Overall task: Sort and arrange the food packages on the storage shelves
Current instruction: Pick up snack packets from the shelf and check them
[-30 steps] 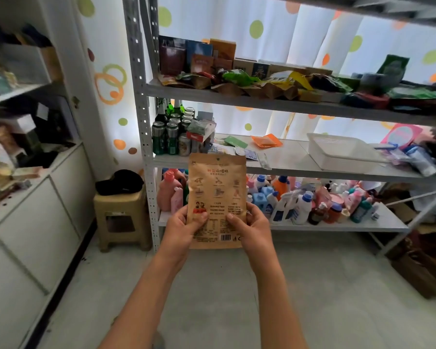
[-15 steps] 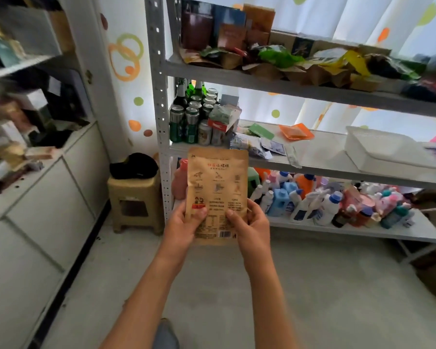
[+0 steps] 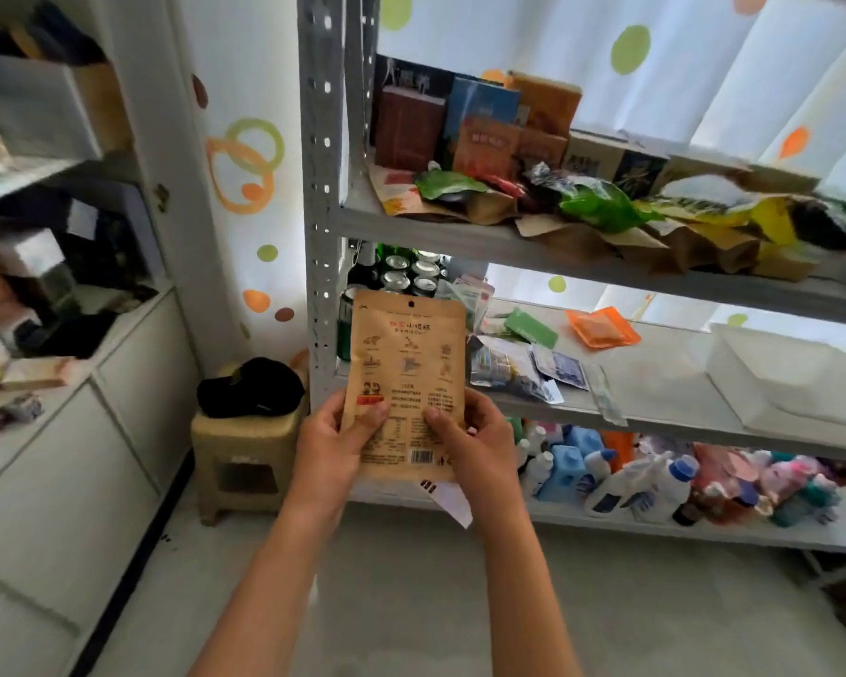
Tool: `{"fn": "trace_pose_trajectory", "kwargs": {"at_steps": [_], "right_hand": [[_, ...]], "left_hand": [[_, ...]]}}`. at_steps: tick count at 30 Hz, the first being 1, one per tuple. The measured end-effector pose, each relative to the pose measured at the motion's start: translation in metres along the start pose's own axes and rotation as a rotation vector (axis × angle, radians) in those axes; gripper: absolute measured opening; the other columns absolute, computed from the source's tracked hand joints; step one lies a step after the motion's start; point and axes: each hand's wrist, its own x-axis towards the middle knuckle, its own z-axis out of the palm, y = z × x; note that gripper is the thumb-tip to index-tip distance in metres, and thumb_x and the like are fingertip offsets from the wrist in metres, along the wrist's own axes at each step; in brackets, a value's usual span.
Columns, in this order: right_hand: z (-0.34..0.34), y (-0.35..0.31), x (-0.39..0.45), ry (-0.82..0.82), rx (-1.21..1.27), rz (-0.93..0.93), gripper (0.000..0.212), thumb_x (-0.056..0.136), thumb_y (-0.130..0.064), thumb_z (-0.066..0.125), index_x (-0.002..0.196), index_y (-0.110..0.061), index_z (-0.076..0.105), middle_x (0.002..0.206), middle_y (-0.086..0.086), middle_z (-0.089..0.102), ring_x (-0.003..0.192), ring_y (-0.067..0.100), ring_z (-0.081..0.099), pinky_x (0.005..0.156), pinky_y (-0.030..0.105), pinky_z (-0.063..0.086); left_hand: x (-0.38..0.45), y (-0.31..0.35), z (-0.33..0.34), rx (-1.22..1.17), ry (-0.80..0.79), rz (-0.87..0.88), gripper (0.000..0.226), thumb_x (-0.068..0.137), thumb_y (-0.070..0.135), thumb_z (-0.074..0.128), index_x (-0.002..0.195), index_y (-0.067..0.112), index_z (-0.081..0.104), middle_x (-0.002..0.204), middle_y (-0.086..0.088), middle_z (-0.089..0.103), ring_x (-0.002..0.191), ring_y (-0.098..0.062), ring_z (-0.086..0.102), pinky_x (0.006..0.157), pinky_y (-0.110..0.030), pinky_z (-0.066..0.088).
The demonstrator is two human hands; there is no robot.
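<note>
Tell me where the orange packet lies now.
The orange packet lies flat on the middle shelf, right of the green packet and left of the white tray.

Pouch out front, shelves behind

Pouch (image 3: 408,368) sits upright before the rack (image 3: 319,188); packets (image 3: 582,207) on the upper shelf, cans (image 3: 411,273) below, stool (image 3: 245,461) to the left.

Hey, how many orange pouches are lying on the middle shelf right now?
1. The orange pouch lies flat on the middle shelf, right of the green packet. Others may hide behind the kraft pouch.
</note>
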Motion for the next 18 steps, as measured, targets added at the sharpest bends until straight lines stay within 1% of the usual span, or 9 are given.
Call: {"fn": "trace_pose_trajectory", "kwargs": {"at_steps": [2,4,6,8,10,12,15,16,18], "right_hand": [[0.01,-0.015,0.021,-0.005,-0.043,-0.022,0.034,0.089,-0.018,0.075,0.119,-0.022,0.058,0.103,-0.007,0.072,0.085,0.003,0.073,0.067,0.02,0.059],[0.016,-0.031,0.043,-0.002,-0.087,-0.067,0.036,0.089,-0.022,0.075,0.121,-0.024,0.057,0.108,-0.007,0.069,0.088,0.008,0.073,0.069,0.023,0.06],[0.019,-0.046,0.07,0.032,-0.196,-0.165,0.033,0.09,-0.024,0.074,0.119,-0.026,0.058,0.113,-0.011,0.065,0.102,0.011,0.068,0.084,0.03,0.06],[0.019,-0.06,0.101,0.098,-0.373,-0.276,0.037,0.089,-0.026,0.074,0.123,-0.022,0.061,0.12,-0.009,0.062,0.114,0.013,0.06,0.098,0.034,0.052],[0.018,-0.076,0.131,0.172,-0.567,-0.414,0.039,0.088,-0.023,0.073,0.125,-0.019,0.064,0.126,0.0,0.061,0.122,0.018,0.052,0.104,0.034,0.042],[0.019,-0.094,0.157,0.188,-0.711,-0.541,0.038,0.087,-0.016,0.071,0.125,-0.018,0.066,0.127,0.003,0.061,0.127,0.022,0.046,0.105,0.036,0.038],[0.022,-0.121,0.188,0.1,-0.869,-0.666,0.05,0.084,-0.011,0.069,0.133,-0.018,0.063,0.137,0.007,0.057,0.137,0.029,0.038,0.115,0.044,0.032],[0.025,-0.129,0.196,0.052,-0.946,-0.669,0.055,0.085,-0.012,0.067,0.139,-0.02,0.059,0.144,0.007,0.052,0.142,0.029,0.033,0.119,0.045,0.027],[0.03,-0.143,0.212,-0.052,-1.111,-0.642,0.064,0.088,-0.014,0.063,0.149,-0.026,0.047,0.159,0.006,0.035,0.151,0.026,0.02,0.124,0.044,0.015]], "left_hand": [[0.025,0.014,-0.002,-0.013,0.007,0.01,0.029,0.085,0.023,0.07,0.114,0.02,0.065,0.104,-0.001,0.076,0.098,-0.02,0.073,0.082,-0.043,0.059],[0.043,0.027,-0.003,-0.021,0.016,0.035,0.033,0.081,0.026,0.072,0.113,0.017,0.066,0.103,-0.003,0.076,0.098,-0.021,0.073,0.083,-0.043,0.058],[0.059,0.039,-0.004,-0.039,0.036,0.05,0.039,0.078,0.027,0.072,0.114,0.014,0.066,0.104,-0.005,0.076,0.098,-0.022,0.073,0.085,-0.044,0.057],[0.073,0.049,-0.005,-0.044,0.054,0.058,0.037,0.081,0.025,0.072,0.116,0.014,0.066,0.106,-0.005,0.075,0.099,-0.022,0.073,0.085,-0.045,0.057],[0.084,0.057,-0.006,-0.056,0.076,0.065,0.029,0.086,0.019,0.07,0.114,0.015,0.066,0.106,-0.005,0.075,0.098,-0.023,0.073,0.083,-0.045,0.058],[0.093,0.067,-0.006,-0.046,0.113,0.091,0.022,0.089,0.016,0.068,0.111,0.017,0.066,0.103,-0.003,0.076,0.094,-0.022,0.074,0.075,-0.04,0.061],[0.1,0.076,-0.004,-0.046,0.165,0.12,0.021,0.091,0.016,0.067,0.112,0.016,0.065,0.101,-0.003,0.076,0.09,-0.02,0.074,0.066,-0.031,0.061],[0.102,0.078,-0.006,-0.042,0.176,0.123,0.022,0.091,0.016,0.067,0.113,0.016,0.064,0.101,-0.002,0.076,0.09,-0.019,0.074,0.066,-0.03,0.061],[0.105,0.08,-0.004,-0.021,0.203,0.139,0.023,0.092,0.018,0.066,0.114,0.019,0.063,0.102,0.0,0.076,0.091,-0.018,0.074,0.069,-0.033,0.061]]}}
